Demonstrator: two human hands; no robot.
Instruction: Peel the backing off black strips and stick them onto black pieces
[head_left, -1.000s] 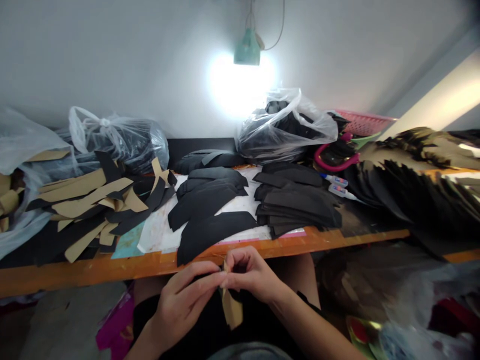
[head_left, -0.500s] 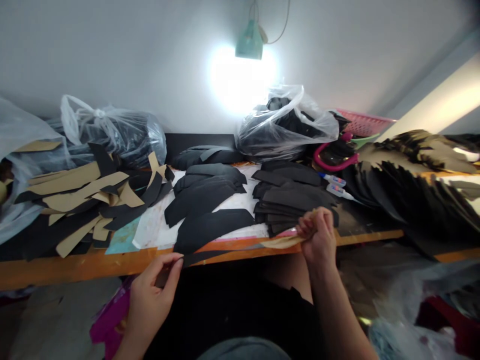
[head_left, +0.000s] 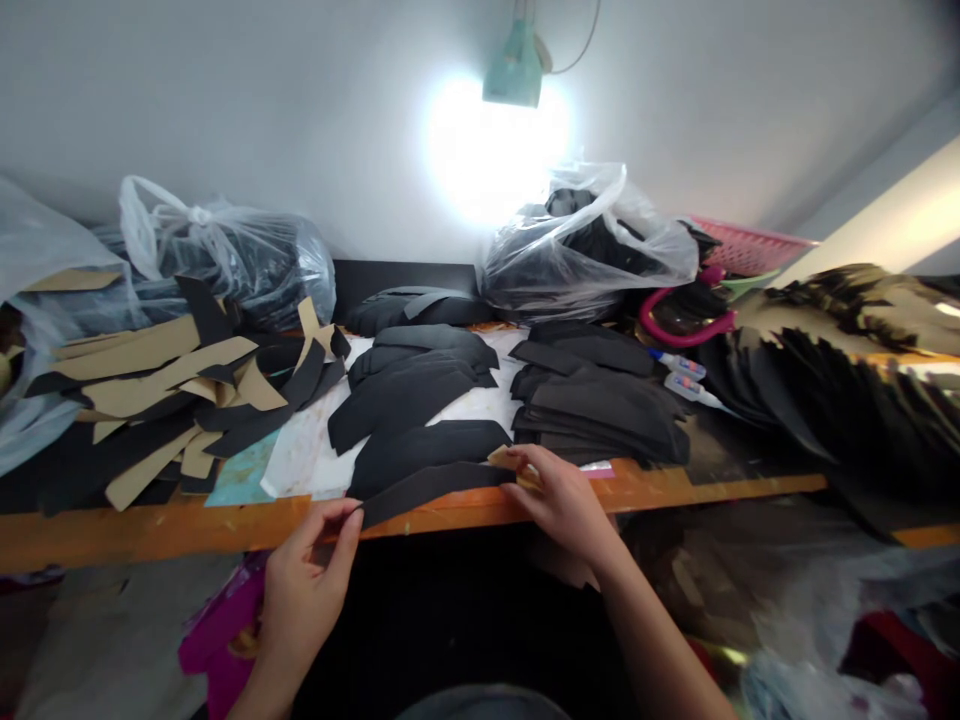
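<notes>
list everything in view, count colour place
strip: one, black, front centre
scrap: one or more, tan, strip's right end
curved pieces: many, black, middle
fanned pieces: many, black, right
loose pieces: many, tan and black, left
sheets: several, white and teal, middle
plastic bags: several, clear, back and left
bottles: two, whitish, by fanned pieces
basket: one, pink, back right
looped object: one, magenta, by basket
lamp: one, green, top centre
bench: one, orange-brown edge, across centre
unclear item: one, purple, lower left
left hand: one, strip's left end
right hand: one, strip's right end
</notes>
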